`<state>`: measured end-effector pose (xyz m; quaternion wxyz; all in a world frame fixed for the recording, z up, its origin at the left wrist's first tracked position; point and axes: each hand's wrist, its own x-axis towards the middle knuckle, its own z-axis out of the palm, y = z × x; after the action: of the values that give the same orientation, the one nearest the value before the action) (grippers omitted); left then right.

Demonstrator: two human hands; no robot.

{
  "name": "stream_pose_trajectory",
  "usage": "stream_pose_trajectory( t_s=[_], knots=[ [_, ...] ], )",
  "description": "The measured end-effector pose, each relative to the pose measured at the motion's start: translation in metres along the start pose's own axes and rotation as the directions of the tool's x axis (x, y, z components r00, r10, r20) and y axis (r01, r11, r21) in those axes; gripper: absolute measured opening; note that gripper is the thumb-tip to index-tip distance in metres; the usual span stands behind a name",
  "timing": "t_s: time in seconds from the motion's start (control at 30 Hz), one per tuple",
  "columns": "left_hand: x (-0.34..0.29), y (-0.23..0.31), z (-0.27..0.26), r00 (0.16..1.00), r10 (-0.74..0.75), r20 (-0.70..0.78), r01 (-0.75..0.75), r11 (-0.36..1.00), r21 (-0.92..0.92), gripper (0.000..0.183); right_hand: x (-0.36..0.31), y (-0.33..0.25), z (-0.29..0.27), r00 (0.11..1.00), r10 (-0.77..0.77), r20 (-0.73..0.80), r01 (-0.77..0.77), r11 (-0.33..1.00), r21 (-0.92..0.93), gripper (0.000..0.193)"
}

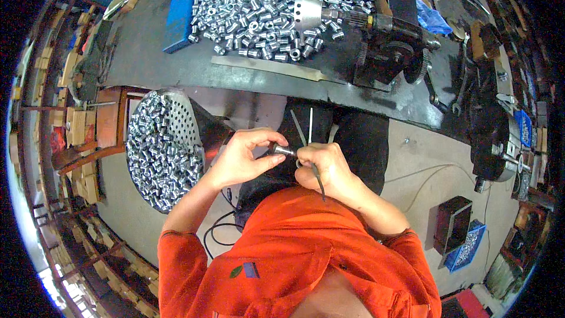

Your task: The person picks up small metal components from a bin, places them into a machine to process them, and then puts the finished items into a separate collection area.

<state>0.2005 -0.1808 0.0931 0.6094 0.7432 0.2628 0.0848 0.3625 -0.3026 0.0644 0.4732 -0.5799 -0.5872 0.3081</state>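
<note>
My left hand point(240, 156) pinches a small shiny metal sleeve point(283, 150) between thumb and fingertips, holding it level in front of my torso. Touching the sleeve's right end, my right hand point(328, 168) is closed around several slim tools. Two thin rods point(311, 122), one pale and one darker, stick up from this fist, and a dark narrow strip point(319, 181) points down out of it. Exactly what kind of tools they are does not show. Left of my left hand, a round perforated metal pan point(183, 116) holds many similar metal sleeves point(162, 159).
A heap of metal sleeves point(253, 17) covers the dark workbench point(132, 53) ahead, beside a blue tray point(179, 17). A flat metal bar point(265, 69) lies near its edge. A machine point(391, 53) with a perforated cone stands right. Blue and dark bins point(453, 224) sit on the floor.
</note>
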Motion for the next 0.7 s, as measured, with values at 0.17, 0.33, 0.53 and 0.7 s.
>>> stream_pose_trajectory(
  t_s=[0.17,0.33,0.53,0.7],
  knots=[
    [0.001,-0.004,0.000,0.987,-0.122,0.105,0.145,0.959,-0.243,0.022,0.000,0.000,-0.006,0.997,0.038,0.073,-0.042,0.997,0.066,0.020],
    [0.012,-0.003,-0.021,0.952,0.209,-0.224,-0.095,0.896,0.433,0.020,-0.012,0.003,-0.016,0.998,0.004,0.061,-0.013,0.988,0.153,0.026],
    [0.011,-0.023,-0.029,0.923,0.275,-0.268,-0.042,0.766,0.641,0.022,-0.018,-0.019,-0.024,0.957,-0.272,0.097,0.238,0.933,0.268,0.031],
    [0.011,-0.025,-0.025,0.918,0.345,-0.196,-0.117,0.708,0.697,0.023,-0.014,-0.021,-0.021,0.968,-0.201,0.151,0.147,0.939,0.310,0.033]
  ],
)
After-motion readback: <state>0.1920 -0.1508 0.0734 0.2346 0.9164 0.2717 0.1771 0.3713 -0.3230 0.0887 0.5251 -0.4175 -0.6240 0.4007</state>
